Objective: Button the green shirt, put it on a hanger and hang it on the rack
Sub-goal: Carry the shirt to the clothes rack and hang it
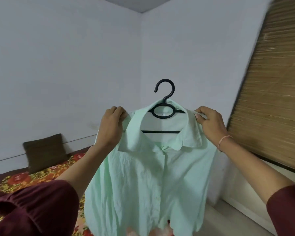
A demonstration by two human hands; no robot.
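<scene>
The pale green shirt (143,181) hangs in the air in front of me on a black plastic hanger (163,108), whose hook sticks up above the collar. The front placket looks closed down the middle. My left hand (111,125) grips the shirt's left shoulder over the hanger arm. At the other shoulder, my right hand (209,123) pinches the fabric by the collar. No rack is in view.
A bed with a red and yellow floral cover (34,178) lies low on the left, with a brown pillow (44,152) against the white wall. A bamboo blind (272,99) covers the right side, above a white ledge (255,193).
</scene>
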